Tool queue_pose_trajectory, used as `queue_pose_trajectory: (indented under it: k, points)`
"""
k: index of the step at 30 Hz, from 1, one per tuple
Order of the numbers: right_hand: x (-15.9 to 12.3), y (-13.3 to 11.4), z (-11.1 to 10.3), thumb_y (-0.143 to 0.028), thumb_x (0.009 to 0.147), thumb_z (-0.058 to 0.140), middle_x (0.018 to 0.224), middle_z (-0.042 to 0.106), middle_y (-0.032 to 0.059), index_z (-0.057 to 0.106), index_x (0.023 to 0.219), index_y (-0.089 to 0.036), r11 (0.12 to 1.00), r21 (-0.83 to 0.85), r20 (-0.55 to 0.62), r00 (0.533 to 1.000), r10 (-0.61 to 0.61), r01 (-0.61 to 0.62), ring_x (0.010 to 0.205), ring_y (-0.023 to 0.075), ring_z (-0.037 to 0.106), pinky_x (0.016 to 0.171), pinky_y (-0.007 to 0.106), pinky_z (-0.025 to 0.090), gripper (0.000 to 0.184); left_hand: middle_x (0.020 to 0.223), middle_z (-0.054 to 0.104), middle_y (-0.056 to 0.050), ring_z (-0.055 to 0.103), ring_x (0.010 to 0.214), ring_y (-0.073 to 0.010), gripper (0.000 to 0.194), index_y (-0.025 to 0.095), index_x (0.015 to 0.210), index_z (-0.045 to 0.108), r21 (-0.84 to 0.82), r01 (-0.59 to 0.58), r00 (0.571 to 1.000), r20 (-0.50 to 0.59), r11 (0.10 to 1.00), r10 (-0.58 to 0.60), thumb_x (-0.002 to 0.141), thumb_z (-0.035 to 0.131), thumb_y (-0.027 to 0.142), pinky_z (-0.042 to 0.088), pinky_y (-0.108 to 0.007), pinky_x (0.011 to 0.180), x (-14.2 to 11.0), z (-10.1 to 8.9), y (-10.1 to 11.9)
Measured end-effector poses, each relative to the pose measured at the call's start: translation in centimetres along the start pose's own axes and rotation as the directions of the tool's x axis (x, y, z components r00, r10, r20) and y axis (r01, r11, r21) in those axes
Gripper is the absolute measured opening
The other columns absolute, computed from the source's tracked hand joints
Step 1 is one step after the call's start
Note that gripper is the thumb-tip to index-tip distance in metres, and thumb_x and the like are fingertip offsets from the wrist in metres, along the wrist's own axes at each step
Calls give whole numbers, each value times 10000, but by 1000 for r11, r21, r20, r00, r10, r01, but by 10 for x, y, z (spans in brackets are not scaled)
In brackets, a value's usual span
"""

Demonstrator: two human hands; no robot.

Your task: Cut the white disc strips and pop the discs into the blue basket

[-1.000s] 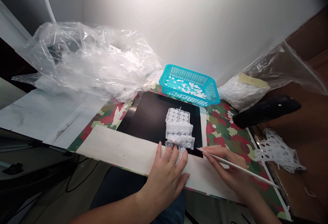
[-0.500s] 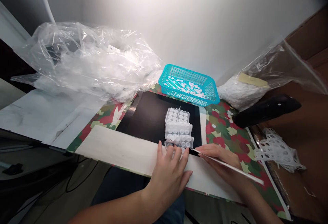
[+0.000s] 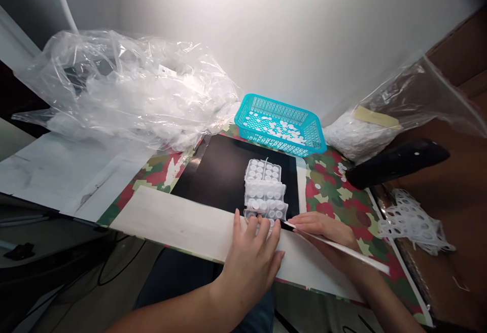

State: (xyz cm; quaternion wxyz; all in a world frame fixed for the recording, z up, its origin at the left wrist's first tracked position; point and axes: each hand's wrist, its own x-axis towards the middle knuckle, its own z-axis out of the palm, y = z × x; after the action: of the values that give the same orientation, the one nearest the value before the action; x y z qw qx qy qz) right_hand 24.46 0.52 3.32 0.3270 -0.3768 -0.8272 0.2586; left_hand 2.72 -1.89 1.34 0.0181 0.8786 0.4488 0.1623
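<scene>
White moulded plastic pieces with rows of round cups lie in overlapping rows on a black sheet. My left hand rests over their near end, fingers spread and fingertips touching the lowest row. What lies under those fingertips is partly hidden. Between the thumb and fingers of my right hand is a slim, long white tool, its narrow tip close to the lower right corner of the pieces. The tool's exact kind does not show.
Behind the sheet stands a turquoise basket with small white discs inside. A big clear plastic bag fills the back left. On the right are a bag of white pieces, a black bar-like object and a tangle of white rings.
My right hand has moved slightly left, bringing the white tool's tip nearer the pieces, and the tool has turned a little. My left hand stays nearly in place, its index finger shifted slightly.
</scene>
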Motion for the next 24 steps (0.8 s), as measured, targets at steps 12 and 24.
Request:
queue_pose_trajectory:
  k: [12,24]
  points:
    - [-4,8,3,-119,907,472,1121,665,105,590,1177,-192,977,-140,73,985,-154,164,1053,219,616,866,353,529,304,1155,555,-80,455,1058,-275,433,207,1331,443,-22,27,1000,6,999,-27,941,345,369,280,-614,995,1,0,1]
    - [1,17,15,-81,869,520,1086,686,72,615,1145,-213,948,-286,-29,988,-154,139,1011,212,636,847,353,539,321,1162,555,-81,458,1064,-272,422,203,1334,441,-40,37,999,9,999,-37,944,339,329,268,-603,1009,0,1,2]
